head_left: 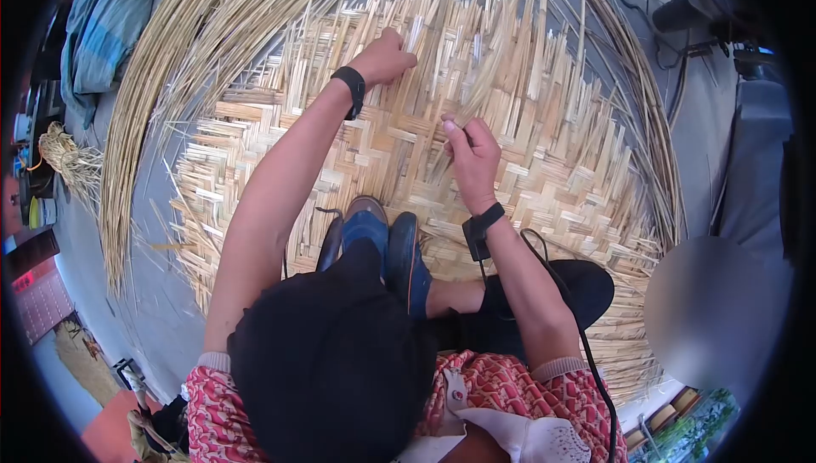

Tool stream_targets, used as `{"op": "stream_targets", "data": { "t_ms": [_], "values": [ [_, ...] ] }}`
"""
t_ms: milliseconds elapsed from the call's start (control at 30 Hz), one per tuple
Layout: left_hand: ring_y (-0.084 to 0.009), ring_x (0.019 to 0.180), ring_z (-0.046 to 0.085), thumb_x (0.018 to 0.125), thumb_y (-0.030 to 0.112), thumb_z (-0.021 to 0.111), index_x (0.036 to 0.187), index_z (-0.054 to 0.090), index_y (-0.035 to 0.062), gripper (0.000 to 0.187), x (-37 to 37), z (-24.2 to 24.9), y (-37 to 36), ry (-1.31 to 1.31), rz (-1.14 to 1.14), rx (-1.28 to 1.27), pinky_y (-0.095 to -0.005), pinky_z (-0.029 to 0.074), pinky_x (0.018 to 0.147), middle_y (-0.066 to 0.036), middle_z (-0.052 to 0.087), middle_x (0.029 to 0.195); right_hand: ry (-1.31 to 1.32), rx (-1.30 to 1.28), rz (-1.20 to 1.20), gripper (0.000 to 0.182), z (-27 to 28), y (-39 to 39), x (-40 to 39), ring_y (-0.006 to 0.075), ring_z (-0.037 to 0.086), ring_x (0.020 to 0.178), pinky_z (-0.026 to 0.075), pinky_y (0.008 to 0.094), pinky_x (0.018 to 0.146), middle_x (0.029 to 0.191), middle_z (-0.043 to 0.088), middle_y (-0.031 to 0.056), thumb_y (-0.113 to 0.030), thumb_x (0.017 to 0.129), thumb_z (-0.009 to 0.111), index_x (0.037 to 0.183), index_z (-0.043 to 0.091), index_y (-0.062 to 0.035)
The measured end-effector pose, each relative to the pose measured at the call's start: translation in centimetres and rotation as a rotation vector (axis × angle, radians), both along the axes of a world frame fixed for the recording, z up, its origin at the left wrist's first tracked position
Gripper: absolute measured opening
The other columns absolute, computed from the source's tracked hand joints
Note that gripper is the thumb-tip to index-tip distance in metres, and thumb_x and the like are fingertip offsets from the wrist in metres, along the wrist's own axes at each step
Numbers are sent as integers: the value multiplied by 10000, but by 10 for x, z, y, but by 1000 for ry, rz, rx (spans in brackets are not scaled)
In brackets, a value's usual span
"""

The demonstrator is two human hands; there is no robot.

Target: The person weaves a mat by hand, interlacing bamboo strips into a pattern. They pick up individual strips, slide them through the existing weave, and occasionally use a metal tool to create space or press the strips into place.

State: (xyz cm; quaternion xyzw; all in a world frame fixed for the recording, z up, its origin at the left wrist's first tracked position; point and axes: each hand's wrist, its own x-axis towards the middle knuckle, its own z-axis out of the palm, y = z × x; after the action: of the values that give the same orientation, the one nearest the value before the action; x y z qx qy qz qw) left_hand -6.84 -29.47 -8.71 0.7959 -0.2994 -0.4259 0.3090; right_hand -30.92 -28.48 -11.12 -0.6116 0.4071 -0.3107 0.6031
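Note:
A large woven mat (527, 183) of flat pale reed strips lies on the floor under both hands. My left hand (384, 57) is closed over the upper middle of the mat, its fingers curled down among the upright strips; what they grip is hidden. Lower and to the right, my right hand (473, 161) pinches a reed strip (489, 81) between thumb and fingers, just above the woven surface. Loose strip ends fan out along the mat's far edge. My feet, in blue and dark shoes (367, 225), rest on the mat's near part.
Long bundles of reeds (166, 64) curve along the left, and more reeds (650, 98) along the right. A blue cloth (106, 25) hangs upper left. A tied straw bunch (68, 157) lies at far left. Dark metal equipment (688, 13) stands upper right. A cable (586, 344) runs beside my right arm.

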Motion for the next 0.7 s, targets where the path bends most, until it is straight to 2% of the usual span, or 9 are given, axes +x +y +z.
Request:
{"op": "stream_targets", "data": {
  "t_ms": [67, 133, 233, 400, 467, 500, 600, 633, 700],
  "values": [
    [-152, 723, 603, 876, 79, 587, 1030, 518, 24, 178, 3, -6, 0, -58, -79, 19, -308, 508, 618, -58, 600, 855, -27, 26, 9, 300, 6, 1, 0, 89, 486, 613, 421, 261, 555, 726, 448, 30, -132, 941, 672, 737, 518, 25],
    [-333, 821, 678, 855, 133, 618, 1081, 532, 39, 260, 0, -12, 5, -395, -63, -228, -437, 526, 727, -185, 676, 874, -18, 12, 7, 318, 7, 2, 0, 88, 483, 608, 421, 261, 550, 730, 448, 31, -133, 941, 673, 727, 497, 23],
    [-384, 846, 670, 856, 159, 625, 1050, 602, 67, 216, -8, -10, 5, -603, -155, -99, -455, 529, 770, -223, 684, 908, -8, 3, 2, 351, 11, 3, 2, 86, 481, 598, 421, 260, 541, 731, 442, 30, -134, 943, 673, 710, 457, 16],
    [-326, 877, 679, 914, 139, 541, 1219, 586, 23, 329, 13, -35, -7, -465, -371, -13, -393, 541, 810, -179, 687, 888, -7, 1, 14, 365, 8, 2, 0, 84, 482, 593, 424, 259, 534, 727, 421, 25, -131, 943, 673, 704, 436, 9],
    [-282, 859, 682, 942, 137, 506, 1178, 565, -62, 315, 7, -10, -6, 310, 14, 28, -356, 555, 759, -152, 687, 925, -17, 45, 4, 376, 13, 3, 0, 82, 481, 591, 426, 258, 532, 733, 412, 20, -132, 945, 673, 703, 421, 6],
    [-248, 848, 671, 921, 211, 599, 1127, 553, -105, 380, 14, -11, -5, 213, -313, 9, -323, 559, 714, -141, 672, 975, -17, 49, 4, 376, 13, 4, 1, 82, 481, 591, 426, 258, 532, 733, 412, 20, -132, 945, 673, 703, 421, 6],
    [-248, 852, 672, 820, 297, 740, 1106, 553, -91, 517, -13, -5, -3, -114, -115, 66, -331, 556, 679, -173, 666, 955, -37, 54, 3, 376, 15, 6, 2, 80, 481, 590, 430, 256, 534, 744, 414, 20, -130, 948, 670, 706, 417, 7],
    [-262, 881, 678, 716, 314, 824, 1090, 566, -68, 593, -19, -3, -8, -175, -144, 163, -353, 553, 702, -203, 668, 965, -35, 51, -1, 371, 16, 6, 2, 80, 482, 591, 428, 252, 535, 747, 413, 20, -129, 949, 667, 706, 424, 11],
    [-272, 870, 684, 708, 296, 824, 1087, 580, -67, 579, -22, -24, -7, -327, -187, 116, -364, 551, 719, -209, 676, 970, -33, 43, 0, 367, 17, 5, 2, 79, 483, 593, 426, 249, 535, 749, 412, 20, -128, 951, 665, 706, 431, 14]
  ]
}}
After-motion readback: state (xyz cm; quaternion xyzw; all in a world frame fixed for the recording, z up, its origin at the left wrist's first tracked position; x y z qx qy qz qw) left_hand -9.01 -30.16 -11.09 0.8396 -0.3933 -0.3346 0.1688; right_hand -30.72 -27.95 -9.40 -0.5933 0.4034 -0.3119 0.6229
